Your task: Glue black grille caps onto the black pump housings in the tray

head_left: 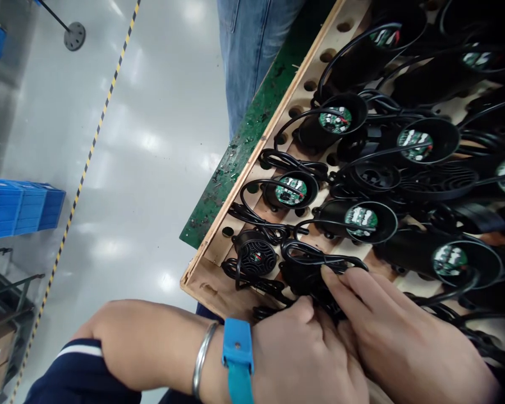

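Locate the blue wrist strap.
Head view, bottom centre: the blue wrist strap is on the left wrist, between the silver bangle and the left hand.

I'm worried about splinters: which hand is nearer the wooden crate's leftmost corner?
Left. The left hand is below and to the right of the crate's corner in the picture; the right hand is farther right.

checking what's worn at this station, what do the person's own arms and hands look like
Left arm: navy sleeve with a white stripe, silver bangle, blue wristband with a boxy clasp and round stud. Neither the left hand nor the right hand wears a glove.
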`<state>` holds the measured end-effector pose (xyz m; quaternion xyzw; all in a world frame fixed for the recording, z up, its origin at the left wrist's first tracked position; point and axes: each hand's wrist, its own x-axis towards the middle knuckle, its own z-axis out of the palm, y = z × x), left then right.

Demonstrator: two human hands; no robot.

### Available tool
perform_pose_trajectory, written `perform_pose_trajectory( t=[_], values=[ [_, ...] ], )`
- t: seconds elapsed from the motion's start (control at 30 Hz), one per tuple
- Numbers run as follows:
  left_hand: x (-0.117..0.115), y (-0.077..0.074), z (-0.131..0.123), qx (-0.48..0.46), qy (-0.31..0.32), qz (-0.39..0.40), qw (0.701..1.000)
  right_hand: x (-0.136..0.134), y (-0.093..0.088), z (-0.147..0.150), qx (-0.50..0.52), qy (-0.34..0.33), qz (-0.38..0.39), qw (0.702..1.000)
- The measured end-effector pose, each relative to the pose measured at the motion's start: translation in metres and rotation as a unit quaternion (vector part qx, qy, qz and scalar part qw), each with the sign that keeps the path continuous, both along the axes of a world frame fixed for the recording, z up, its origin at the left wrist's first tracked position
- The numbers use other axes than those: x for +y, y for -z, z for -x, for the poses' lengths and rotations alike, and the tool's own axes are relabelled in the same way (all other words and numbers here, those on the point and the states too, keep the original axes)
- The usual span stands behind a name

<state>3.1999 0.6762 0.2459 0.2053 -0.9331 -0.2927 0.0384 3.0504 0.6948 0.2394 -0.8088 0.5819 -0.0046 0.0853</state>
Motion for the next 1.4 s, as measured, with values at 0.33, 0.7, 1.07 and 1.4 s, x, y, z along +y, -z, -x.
perform_pose_trajectory(
  t=[0.33, 0.7, 1.07, 1.4],
  values=[
    [-0.019, -0.015, -0.015, -0.048, 0.027, 0.042, 0.998, -0.011, -0.007, 0.0, 0.012, -0.029, 0.046, 0.998],
    [-0.037, -0.016, -0.019, -0.068, 0.043, -0.018, 0.997, 0.019, 0.003, 0.006, -0.061, 0.016, 0.023, 0.998],
    [-0.046, -0.02, -0.042, -0.042, 0.09, 0.1, 0.99, 0.034, 0.006, -0.007, -0.027, 0.054, 0.016, 0.998],
    [-0.06, -0.021, -0.029, -0.12, 0.15, 0.139, 0.971, 0.037, 0.0, 0.0, -0.105, 0.022, 0.016, 0.994]
  ],
)
